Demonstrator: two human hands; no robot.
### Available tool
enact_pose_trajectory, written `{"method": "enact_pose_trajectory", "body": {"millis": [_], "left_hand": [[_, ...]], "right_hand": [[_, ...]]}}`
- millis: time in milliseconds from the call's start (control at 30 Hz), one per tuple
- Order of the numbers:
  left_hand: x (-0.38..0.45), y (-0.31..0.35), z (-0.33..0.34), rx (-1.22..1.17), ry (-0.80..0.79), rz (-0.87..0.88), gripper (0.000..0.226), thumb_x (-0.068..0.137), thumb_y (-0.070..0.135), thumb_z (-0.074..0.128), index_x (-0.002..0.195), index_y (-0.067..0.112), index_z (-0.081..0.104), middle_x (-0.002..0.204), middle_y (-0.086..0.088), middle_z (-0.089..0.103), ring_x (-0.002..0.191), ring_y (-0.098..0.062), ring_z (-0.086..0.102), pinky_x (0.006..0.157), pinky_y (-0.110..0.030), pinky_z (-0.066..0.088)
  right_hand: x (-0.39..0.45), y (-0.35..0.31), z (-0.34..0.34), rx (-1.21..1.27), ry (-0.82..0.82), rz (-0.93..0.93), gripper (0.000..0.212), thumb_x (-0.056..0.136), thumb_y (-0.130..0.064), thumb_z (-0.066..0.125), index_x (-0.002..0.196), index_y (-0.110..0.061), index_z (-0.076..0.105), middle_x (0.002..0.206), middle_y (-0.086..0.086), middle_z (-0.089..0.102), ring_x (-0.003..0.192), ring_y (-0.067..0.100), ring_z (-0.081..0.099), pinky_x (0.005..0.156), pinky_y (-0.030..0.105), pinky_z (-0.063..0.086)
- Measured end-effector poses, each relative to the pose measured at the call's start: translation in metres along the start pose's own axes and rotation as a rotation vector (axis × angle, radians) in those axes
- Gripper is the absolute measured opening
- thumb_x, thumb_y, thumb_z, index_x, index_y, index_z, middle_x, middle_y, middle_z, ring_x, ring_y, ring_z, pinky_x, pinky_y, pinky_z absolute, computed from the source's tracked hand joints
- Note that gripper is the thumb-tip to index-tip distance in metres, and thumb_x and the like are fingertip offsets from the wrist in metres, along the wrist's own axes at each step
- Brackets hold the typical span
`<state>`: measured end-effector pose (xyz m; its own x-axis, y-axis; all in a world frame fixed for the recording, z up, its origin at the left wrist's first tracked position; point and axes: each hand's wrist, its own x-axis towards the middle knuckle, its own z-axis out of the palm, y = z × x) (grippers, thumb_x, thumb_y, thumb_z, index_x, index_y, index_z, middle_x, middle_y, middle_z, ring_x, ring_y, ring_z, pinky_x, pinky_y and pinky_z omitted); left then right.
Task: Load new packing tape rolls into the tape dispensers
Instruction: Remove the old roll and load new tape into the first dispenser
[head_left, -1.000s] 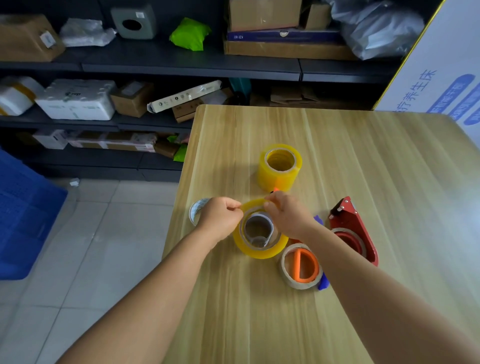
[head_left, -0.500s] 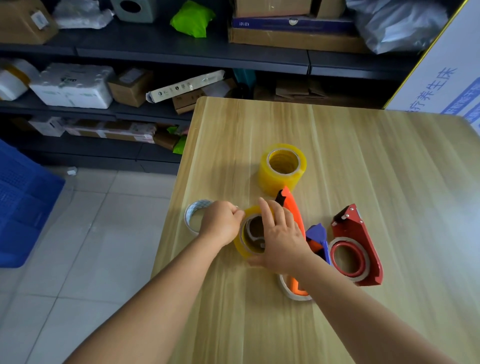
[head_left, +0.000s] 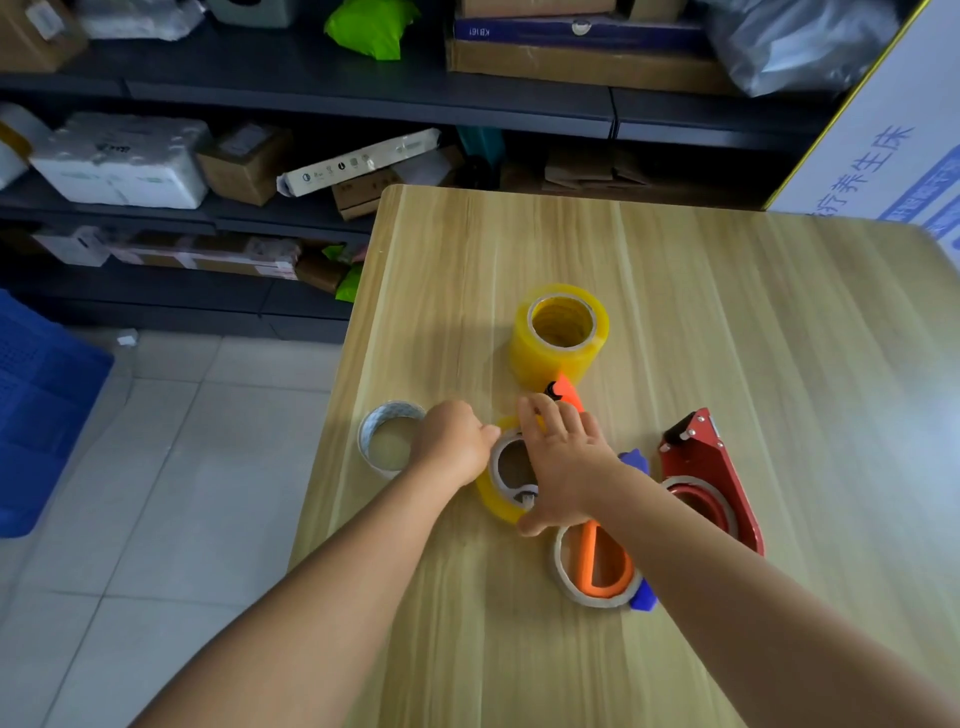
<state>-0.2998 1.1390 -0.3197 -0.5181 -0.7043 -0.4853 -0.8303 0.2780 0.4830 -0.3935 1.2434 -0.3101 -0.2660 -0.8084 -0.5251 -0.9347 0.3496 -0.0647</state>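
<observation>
Yellow roll (head_left: 497, 501): on the surface, now tilted up on edge, no longer flat. Left hand (head_left: 457, 447), grip curled on its rim; right hand (head_left: 563, 467), fingers spread flat over its top. Orange dispenser (head_left: 597, 564) beside it, red dispenser (head_left: 714, 478) untouched; loading apparently imminent.
</observation>
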Motion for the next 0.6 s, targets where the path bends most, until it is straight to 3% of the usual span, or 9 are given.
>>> {"method": "enact_pose_trajectory", "body": {"millis": [100,167,267,333,433,600], "left_hand": [[-0.001,-0.005,0.013,0.031,-0.013,-0.001,0.035,0.094,0.027,0.049,0.087,-0.005,0.063,0.088,-0.022,0.063,0.086,-0.036,0.064,0.058,-0.031,0.036],[-0.001,-0.008,0.016,0.075,-0.01,0.036,0.028,0.095,0.018,0.043,0.091,0.0,0.064,0.106,-0.022,0.063,0.094,-0.034,0.062,0.066,-0.033,0.041],[0.001,-0.017,0.014,0.052,-0.033,0.059,0.039,0.092,0.005,0.041,0.124,0.016,0.06,0.132,-0.009,0.052,0.114,-0.028,0.056,0.087,-0.033,0.047],[0.001,-0.024,0.014,0.01,-0.052,0.068,0.046,0.09,0.003,0.044,0.13,0.022,0.055,0.135,-0.005,0.051,0.117,-0.026,0.054,0.094,-0.034,0.048],[-0.002,-0.029,0.019,-0.051,-0.062,0.069,0.048,0.087,0.003,0.045,0.13,0.021,0.055,0.129,-0.005,0.058,0.114,-0.023,0.057,0.095,-0.035,0.049],[-0.02,-0.037,0.027,-0.254,-0.06,0.041,0.055,0.083,-0.004,0.046,0.133,0.017,0.051,0.124,-0.001,0.062,0.114,-0.016,0.057,0.091,-0.023,0.045]], "right_hand": [[0.007,-0.001,0.012,-0.111,-0.071,0.025,0.132,0.069,-0.059,0.072,0.148,-0.009,-0.021,0.157,0.012,-0.025,0.144,0.032,-0.022,0.118,0.05,-0.007],[0.01,-0.001,0.012,-0.13,-0.102,0.026,0.132,0.07,-0.059,0.072,0.148,-0.009,-0.022,0.156,0.012,-0.028,0.143,0.031,-0.025,0.117,0.051,-0.009],[0.009,-0.002,0.006,-0.071,-0.128,0.042,0.132,0.069,-0.051,0.076,0.148,-0.011,-0.022,0.158,0.009,-0.023,0.145,0.033,-0.018,0.117,0.051,-0.003],[0.003,-0.006,0.004,-0.049,-0.108,0.062,0.128,0.072,-0.041,0.077,0.148,-0.013,-0.022,0.159,0.008,-0.02,0.146,0.036,-0.013,0.118,0.051,0.001],[-0.006,-0.028,0.013,-0.069,0.047,0.035,0.108,0.082,-0.024,0.065,0.15,-0.014,-0.019,0.158,0.011,-0.004,0.145,0.036,0.0,0.117,0.046,0.008],[-0.005,-0.056,0.035,0.166,0.232,0.156,0.066,0.094,-0.022,0.049,0.146,-0.006,0.013,0.139,0.015,0.029,0.125,0.031,0.04,0.105,0.035,0.032]]}}
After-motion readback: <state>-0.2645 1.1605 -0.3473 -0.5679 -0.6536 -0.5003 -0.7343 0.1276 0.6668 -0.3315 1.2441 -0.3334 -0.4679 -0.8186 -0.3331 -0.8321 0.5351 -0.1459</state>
